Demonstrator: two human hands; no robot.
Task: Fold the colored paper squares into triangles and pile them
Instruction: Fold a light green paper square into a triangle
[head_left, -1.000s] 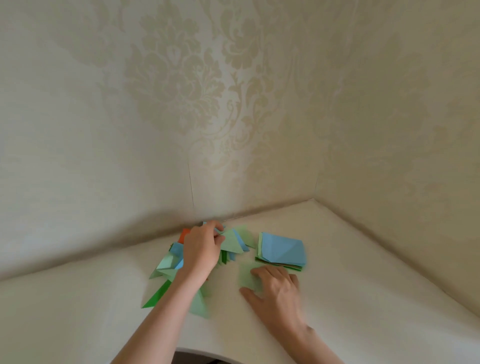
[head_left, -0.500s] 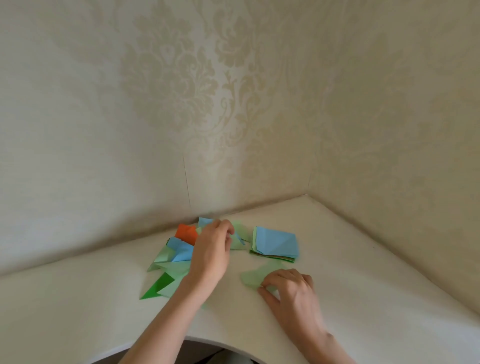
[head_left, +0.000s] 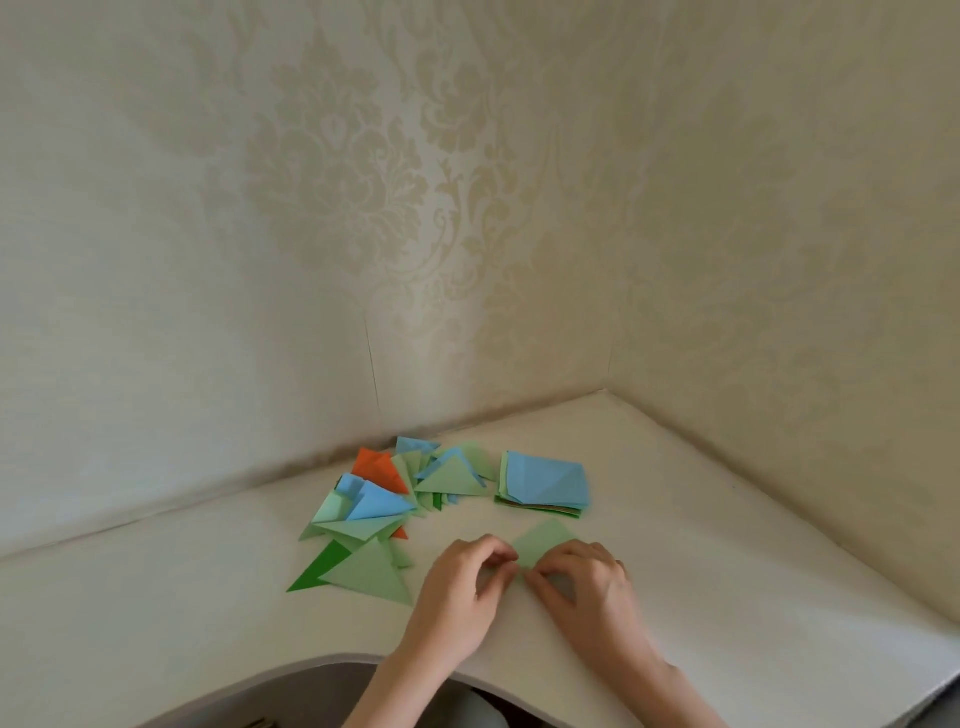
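- On the left part of the white table (head_left: 208, 597) lies the loose pile of folded triangles (head_left: 374, 509), in green, blue and orange. It is spread out and not tidy, and its nearest light green triangle (head_left: 371, 574) lies just beside the left hand.
- The left hand (head_left: 457, 587) rests on the table near its front edge. Its fingers are curled, and the fingertips seem to pinch the near left corner of the light green paper square (head_left: 543, 545). I cannot see the contact itself clearly.
- This paper square lies between the two hands, turned like a diamond. Its far corner points away from the person, toward the stack, and its near corner is hidden under the fingers.
- So the fold line, as I judge it, must run from left to right between the two hands. The near corner then goes up and away to meet the far one. Both hands are equally near to it.
- The right hand (head_left: 582, 587) holds the near right side of the same square with bent fingers. The thumb is under the hand and I cannot see it well.
- Farther back and a little to the right stands the stack of unfolded squares (head_left: 545, 483), blue on top, well apart from the hands.
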